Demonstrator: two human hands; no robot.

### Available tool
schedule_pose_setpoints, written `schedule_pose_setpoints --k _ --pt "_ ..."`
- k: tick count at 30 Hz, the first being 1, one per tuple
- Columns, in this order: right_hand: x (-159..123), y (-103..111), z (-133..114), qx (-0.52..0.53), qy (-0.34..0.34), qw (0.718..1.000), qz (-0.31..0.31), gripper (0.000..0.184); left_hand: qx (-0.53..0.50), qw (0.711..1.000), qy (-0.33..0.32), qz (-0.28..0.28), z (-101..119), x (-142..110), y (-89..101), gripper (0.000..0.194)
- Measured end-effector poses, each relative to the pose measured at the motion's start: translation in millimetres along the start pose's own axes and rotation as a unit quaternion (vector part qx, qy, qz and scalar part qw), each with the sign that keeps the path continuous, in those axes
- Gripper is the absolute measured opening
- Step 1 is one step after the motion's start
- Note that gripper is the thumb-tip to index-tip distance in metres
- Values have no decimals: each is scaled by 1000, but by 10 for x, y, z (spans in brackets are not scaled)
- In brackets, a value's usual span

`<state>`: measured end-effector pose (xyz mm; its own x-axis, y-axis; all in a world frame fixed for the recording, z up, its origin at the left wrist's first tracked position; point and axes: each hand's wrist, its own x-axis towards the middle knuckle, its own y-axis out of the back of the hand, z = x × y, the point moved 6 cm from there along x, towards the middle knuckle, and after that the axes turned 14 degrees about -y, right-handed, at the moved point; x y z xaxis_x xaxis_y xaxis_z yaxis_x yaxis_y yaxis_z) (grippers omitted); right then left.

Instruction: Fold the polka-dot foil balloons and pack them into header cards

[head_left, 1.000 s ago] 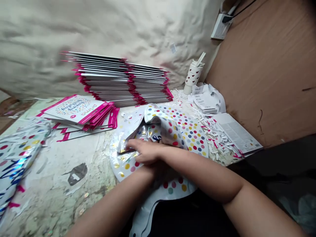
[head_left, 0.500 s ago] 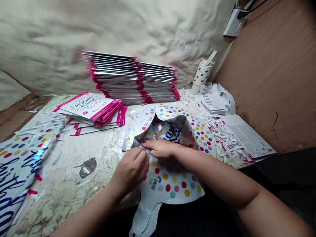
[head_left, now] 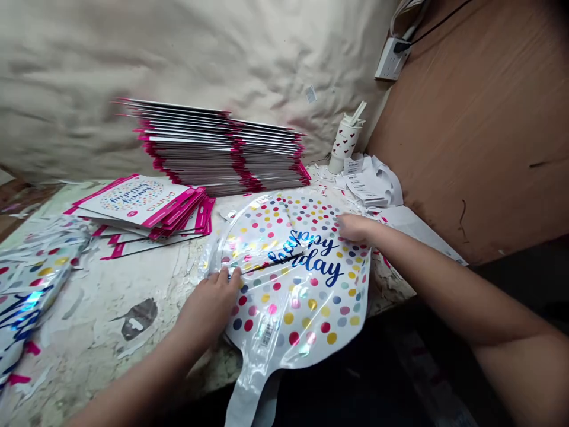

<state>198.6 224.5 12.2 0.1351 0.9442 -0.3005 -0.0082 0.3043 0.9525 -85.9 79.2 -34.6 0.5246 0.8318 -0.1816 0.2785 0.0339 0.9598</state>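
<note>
1. Foil balloon (head_left: 306,314): lay on the scuffed tabletop (head_left: 102,296), round and silvery, printed with coloured polka dots and blue birthday script. Upper-left part folded over the middle, crossing the lettering. Neck (head_left: 249,397) hung past the table's near edge.
2. Left hand (head_left: 208,311): rested on the balloon's lower-left rim, with fingers spread on the film, palm open and no clench.
3. Right hand (head_left: 355,228): reached across to the balloon's upper-right rim, with fingertips (head_left: 342,220) on the foil and slightly curled. Grasping or merely resting could not be told.
4. Second foil balloon (head_left: 31,284): lay folded at the far left, also dotted and lettered in blue, well apart from both hands.
5. Tall stack of pink-edged cards (head_left: 222,160): stood behind the first balloon, against a crumpled cloth backdrop (head_left: 133,59). Lower pile of printed cards (head_left: 137,201): lay just left of that stack.
6. Heart-printed cup (head_left: 344,142): stood at the far right beside paper slips (head_left: 367,184), among scattered white shreds (head_left: 331,178). Wall socket (head_left: 391,59): sat above them on a brown board (head_left: 466,130).
</note>
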Motion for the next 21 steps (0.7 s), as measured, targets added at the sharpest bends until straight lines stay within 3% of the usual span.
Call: schedule_pose_setpoints --k 2,4,6,8,11,16,18,21 --pt "-120 25 -263 -13 60 998 -1 63 -2 999 -18 -28 -41 34 28 47" --pt "-332 -36 -677 -32 164 986 -12 63 2 999 -28 -42 -80 68 66 42" --pt "-603 -200 -1081 -74 291 953 -25 55 8 998 -36 -48 -112 99 89 37" --pt "-820 -398 -1338 -113 373 921 -14 48 13 998 -49 -49 -144 122 85 32" --pt "-919 -581 -1495 -111 384 915 46 45 20 997 -62 -34 -229 132 58 30" --pt "-934 -624 -1748 -64 423 890 161 32 27 999 -39 8 -305 66 132 29" --pt "-917 -652 -1864 -56 425 885 179 30 23 999 -30 39 -137 34 229 30" --pt "-892 -690 -1963 -44 426 883 194 25 -66 988 -80 115 407 44 339 32"
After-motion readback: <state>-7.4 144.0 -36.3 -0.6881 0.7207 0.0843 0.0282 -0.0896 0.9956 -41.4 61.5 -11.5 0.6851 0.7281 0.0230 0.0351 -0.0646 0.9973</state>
